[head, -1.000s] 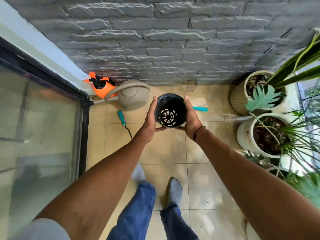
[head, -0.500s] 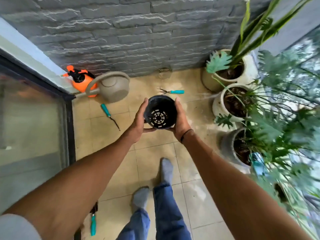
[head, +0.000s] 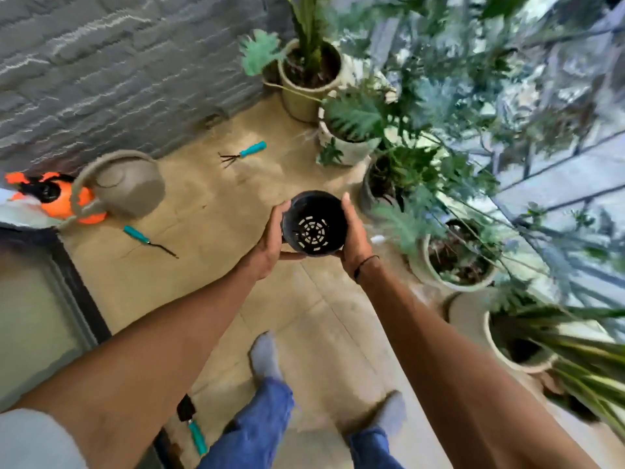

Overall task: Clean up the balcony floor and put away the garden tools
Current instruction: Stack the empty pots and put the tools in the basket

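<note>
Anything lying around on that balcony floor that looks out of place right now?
Yes. Three teal-handled tools lie loose on the tiles: a small hand rake near the wall, a thin weeder by the watering can, and another tool beside the door frame. Both hands hold an empty black pot.

Head view, looking down and forward.
One wide-angle camera faces the tiled balcony floor [head: 209,198] and grey brick wall [head: 101,62], hands close.

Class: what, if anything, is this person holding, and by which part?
An empty black plastic pot, held between the left hand and right hand, each gripping an opposite side of its wall.
</note>
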